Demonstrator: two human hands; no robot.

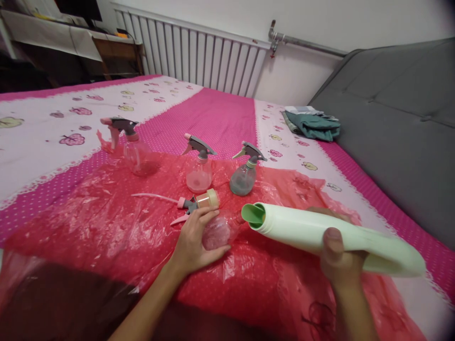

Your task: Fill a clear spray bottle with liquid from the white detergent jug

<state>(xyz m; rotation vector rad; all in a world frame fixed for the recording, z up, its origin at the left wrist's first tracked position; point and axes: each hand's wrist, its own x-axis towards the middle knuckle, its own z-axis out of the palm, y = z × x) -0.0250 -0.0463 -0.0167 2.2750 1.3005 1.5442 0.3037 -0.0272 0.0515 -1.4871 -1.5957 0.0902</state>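
My left hand (199, 239) is wrapped round a clear spray bottle (220, 229) without its head, on the red plastic sheet. In my right hand (339, 255) a pale green detergent bottle (298, 225) is tipped on its side, its green spout (253, 214) close to the clear bottle's mouth. Whether liquid flows between them I cannot tell. Just beyond my left fingers lies a pink and grey spray head (188, 203) with its tube, beside a small jar with a cream lid (212, 197).
Three spray bottles with heads stand behind: one pink at left (135, 151), one pink in the middle (199, 175), one green-trimmed (243, 177). The red plastic sheet (117, 213) covers part of the bed. Folded clothes (313, 124) lie near the grey headboard (398, 94).
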